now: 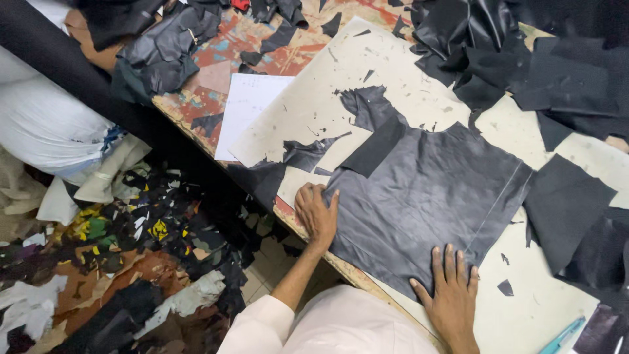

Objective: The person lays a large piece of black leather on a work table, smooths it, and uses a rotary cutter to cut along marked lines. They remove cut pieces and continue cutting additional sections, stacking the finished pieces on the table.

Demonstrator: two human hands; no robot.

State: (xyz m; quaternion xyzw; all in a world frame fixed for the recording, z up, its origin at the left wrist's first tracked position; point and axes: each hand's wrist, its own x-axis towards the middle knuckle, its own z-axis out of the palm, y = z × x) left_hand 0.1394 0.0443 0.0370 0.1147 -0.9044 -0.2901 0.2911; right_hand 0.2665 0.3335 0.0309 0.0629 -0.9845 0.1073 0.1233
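Both hands lie spread flat on the black leather sheet [426, 196]: left hand [316, 215] at nine o'clock, right hand [452, 295] at six.

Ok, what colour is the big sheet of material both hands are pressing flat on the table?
Black, with a slight sheen: the sheet under the left hand and right hand, seen in the head view.

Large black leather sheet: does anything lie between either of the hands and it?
Nothing visible does. Both hands lie flat and bare on the large black leather sheet: the left hand at its left edge, the right hand on its near edge. Loose black scraps lie off to the sides.
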